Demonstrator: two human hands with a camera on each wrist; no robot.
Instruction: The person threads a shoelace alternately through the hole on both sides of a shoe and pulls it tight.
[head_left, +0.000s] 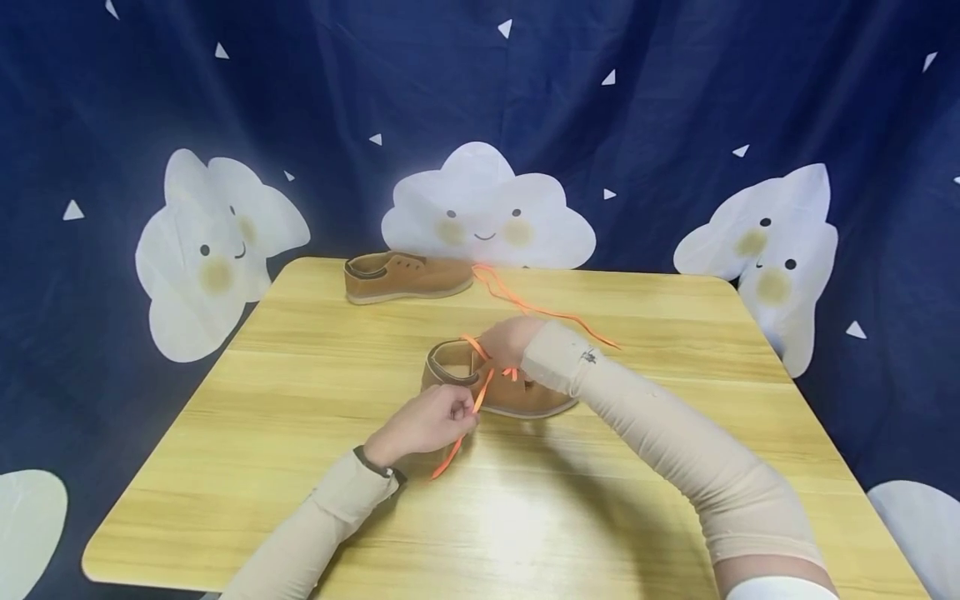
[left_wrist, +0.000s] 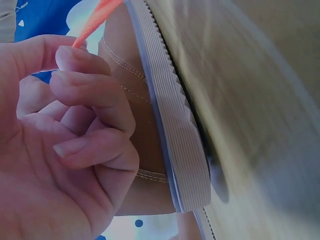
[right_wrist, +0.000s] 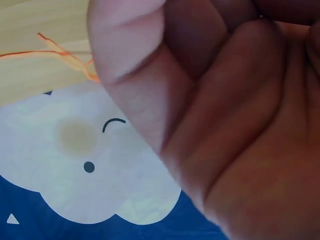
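A brown shoe [head_left: 519, 402] with a pale sole stands on the table, its toe to the right. An orange shoelace [head_left: 483, 392] is threaded in it. My left hand [head_left: 427, 423] pinches one part of this lace between thumb and forefinger beside the heel, and a loose end hangs below the hand. In the left wrist view the pinched lace [left_wrist: 95, 22] runs upward next to the shoe's side [left_wrist: 142, 120]. Above the eyelets, my right hand [head_left: 512, 340] holds another part of the lace with curled fingers; its fingertips are hidden.
A second brown shoe [head_left: 412, 279] without a lace in its visible eyelets stands at the table's back edge. Another orange lace [head_left: 551, 313] lies loose to its right. The wooden table [head_left: 300, 375] has a dark blue curtain [head_left: 315, 100] with white clouds behind it.
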